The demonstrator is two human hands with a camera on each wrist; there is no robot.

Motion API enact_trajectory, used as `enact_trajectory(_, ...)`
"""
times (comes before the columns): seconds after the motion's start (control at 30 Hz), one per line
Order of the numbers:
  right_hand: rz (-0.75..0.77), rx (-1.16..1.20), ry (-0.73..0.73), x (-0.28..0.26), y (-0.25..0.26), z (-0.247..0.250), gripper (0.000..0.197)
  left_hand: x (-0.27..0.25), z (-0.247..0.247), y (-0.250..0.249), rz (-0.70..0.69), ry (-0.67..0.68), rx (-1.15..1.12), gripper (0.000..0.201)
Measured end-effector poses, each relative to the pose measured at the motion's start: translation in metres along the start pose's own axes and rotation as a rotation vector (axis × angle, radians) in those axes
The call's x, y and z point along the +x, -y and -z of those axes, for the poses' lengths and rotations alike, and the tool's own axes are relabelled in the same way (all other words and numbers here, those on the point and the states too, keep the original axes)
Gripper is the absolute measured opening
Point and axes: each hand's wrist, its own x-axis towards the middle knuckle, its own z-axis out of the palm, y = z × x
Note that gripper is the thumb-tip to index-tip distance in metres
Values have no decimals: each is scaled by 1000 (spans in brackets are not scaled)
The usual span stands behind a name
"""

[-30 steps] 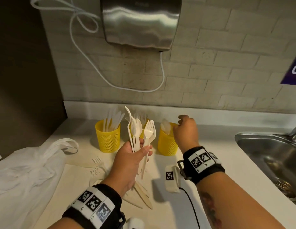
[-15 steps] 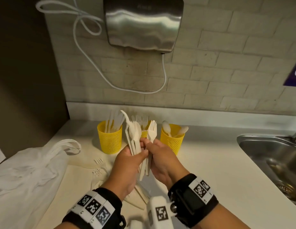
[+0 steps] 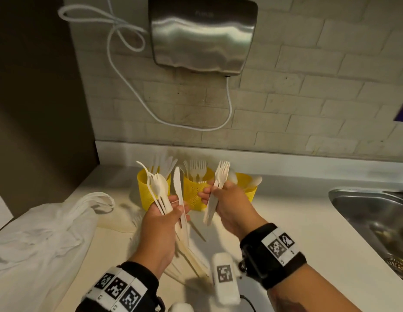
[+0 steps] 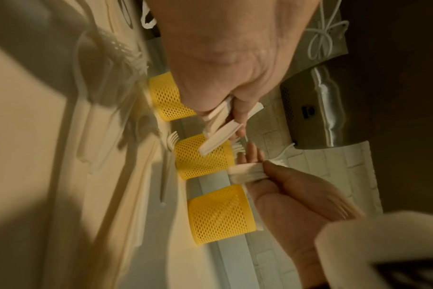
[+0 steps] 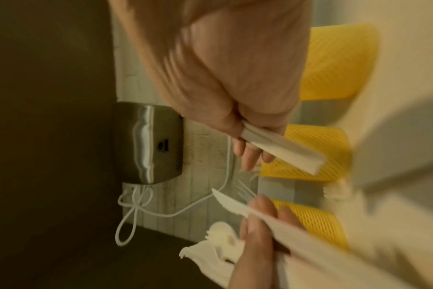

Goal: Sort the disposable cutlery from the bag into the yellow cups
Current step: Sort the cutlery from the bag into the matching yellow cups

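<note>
Three yellow mesh cups stand in a row by the wall: the left cup (image 3: 146, 194) holds knives, the middle cup (image 3: 193, 194) forks, the right cup (image 3: 250, 188) spoons. My left hand (image 3: 164, 212) grips a mixed bunch of white cutlery (image 3: 160, 188), a knife (image 3: 179, 188) sticking up from it. My right hand (image 3: 220, 197) pinches a small bundle of forks (image 3: 219, 176) in front of the middle and right cups. The white bag (image 3: 45, 239) lies at the left. In the wrist views the held handles (image 4: 220, 138) and fork handles (image 5: 279, 148) show clearly.
Loose cutlery (image 3: 191, 255) lies on the counter under my hands. A steel sink (image 3: 376, 219) is sunk in at the right. A metal hand dryer (image 3: 202, 34) with a white cord (image 3: 128, 70) hangs on the tiled wall above the cups.
My right hand came back from the right cup to the bunch, took a few forks out of it, and now holds them apart to the right of my left hand.
</note>
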Motion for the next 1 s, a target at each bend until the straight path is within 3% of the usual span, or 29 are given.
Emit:
enact_trajectory(0.17, 369, -203, -128, 32, 44, -17, 10, 2, 6, -2, 10, -18, 5, 22)
enact_trajectory(0.27, 456, -329, -214, 63, 55, -29, 9, 4, 7, -5, 27, -22, 12, 19)
enact_trajectory(0.4, 334, -577, -228, 90, 33, -35, 16, 9, 11, -7, 42, -22, 22, 19)
enact_trajectory(0.5, 146, -672, -144, 90, 19, -32, 51, 13, 15, -8, 43, -11, 27, 20)
enact_trajectory(0.63, 233, -772, -174, 80, 17, -30, 75, 16, 18, -8, 29, 13, 53, 20)
enact_trajectory(0.7, 384, -832, -228, 63, 21, -30, 67, 16, 18, -8, 33, 28, 51, 19)
enact_trajectory(0.77, 480, -867, -154, 38, 21, -32, 43, 15, 15, -8, 36, 51, 46, 21)
enact_trajectory(0.83, 422, -919, 67, 15, 10, -35, 19, 11, 11, -9, 29, 92, 55, 28)
enact_trajectory(0.9, 279, -862, 218, -1, -5, -36, 28, 6, 7, -10, 15, 133, 97, 35)
enact_trajectory(1.0, 166, -512, 195, -10, -16, -34, 26, 0, 1, -13, -6, 115, 174, 21)
